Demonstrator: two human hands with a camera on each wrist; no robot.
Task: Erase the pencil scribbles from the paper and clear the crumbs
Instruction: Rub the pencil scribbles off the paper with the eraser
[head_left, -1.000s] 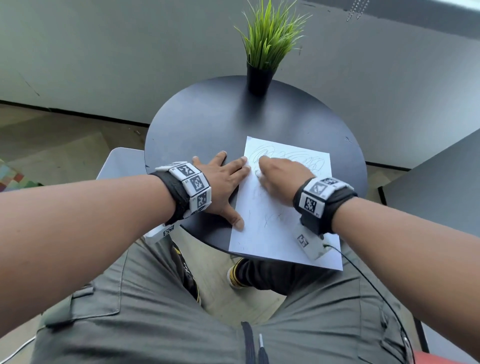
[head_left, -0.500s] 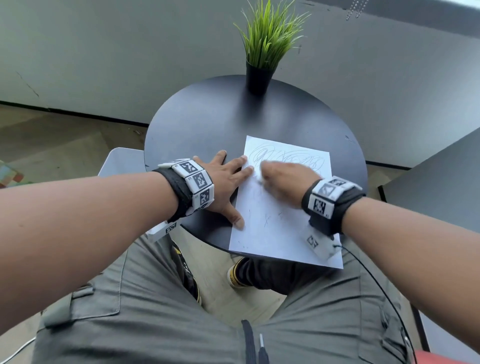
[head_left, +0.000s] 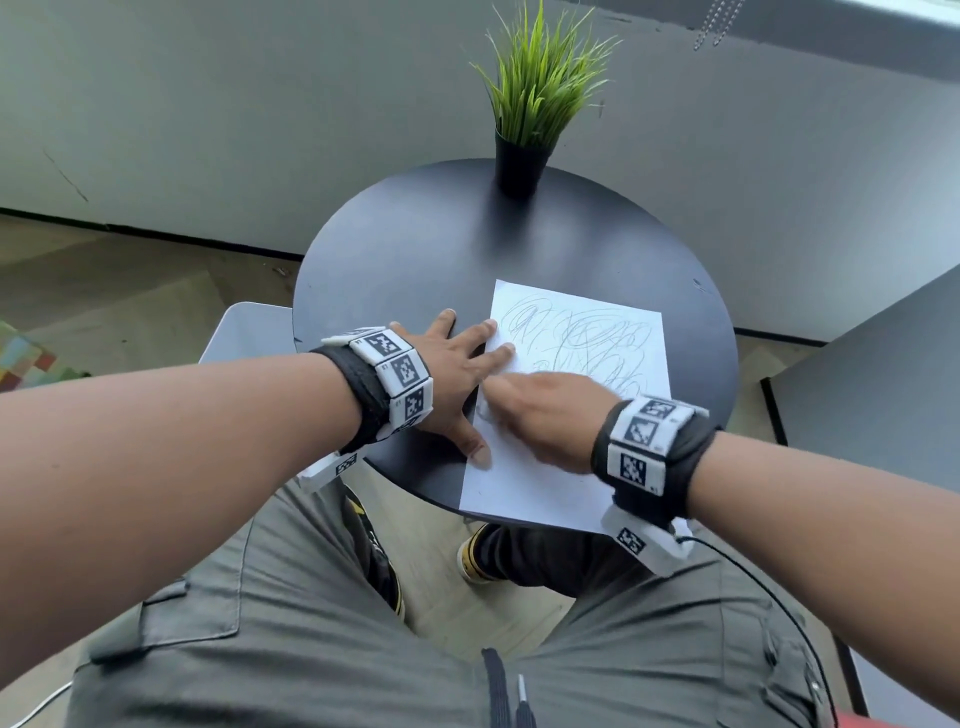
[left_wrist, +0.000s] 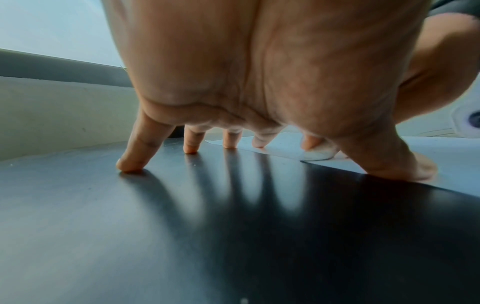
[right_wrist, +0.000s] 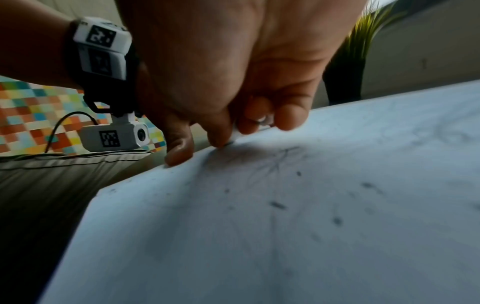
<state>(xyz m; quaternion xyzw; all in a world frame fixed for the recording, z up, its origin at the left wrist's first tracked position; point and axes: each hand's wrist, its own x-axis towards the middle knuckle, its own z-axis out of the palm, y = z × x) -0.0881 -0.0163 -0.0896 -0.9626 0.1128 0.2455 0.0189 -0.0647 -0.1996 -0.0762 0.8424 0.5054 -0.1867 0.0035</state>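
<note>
a grey wall and wood-look floor surround a round dark tabletop (head_left: 415, 260), seen from the head view with a potted grass plant (head_left: 535, 104) at its 12 o'clock edge. the white paper (head_left: 524, 478) lies toward 4 o'clock, its near edge hanging past the rim, with pencil scribbles (head_left: 587, 343) filling its far half. the left hand (head_left: 447, 384) lies flat with fingers spread wide, two fingertips and the thumb on the paper's 9 o'clock edge. the right hand (head_left: 545, 421) sits on the sheet just beside it, blurred, fingers bunched at its tip.

in the left wrist view the left hand (left_wrist: 259, 72) arches over the tabletop (left_wrist: 130, 226); the outer fingertips (left_wrist: 130, 164) press the dark surface, the inner ones and the thumb touch the paper (left_wrist: 441, 152).

in the right wrist view the right hand (right_wrist: 233, 72) pinches a small white eraser (right_wrist: 237, 132) between thumb and fingers, its end on the paper (right_wrist: 285, 246). faint strokes and dark crumbs (right_wrist: 278, 204) dot the sheet toward 6 o'clock of the eraser. the left wrist camera (right_wrist: 114, 137) shows at 9 o'clock.
</note>
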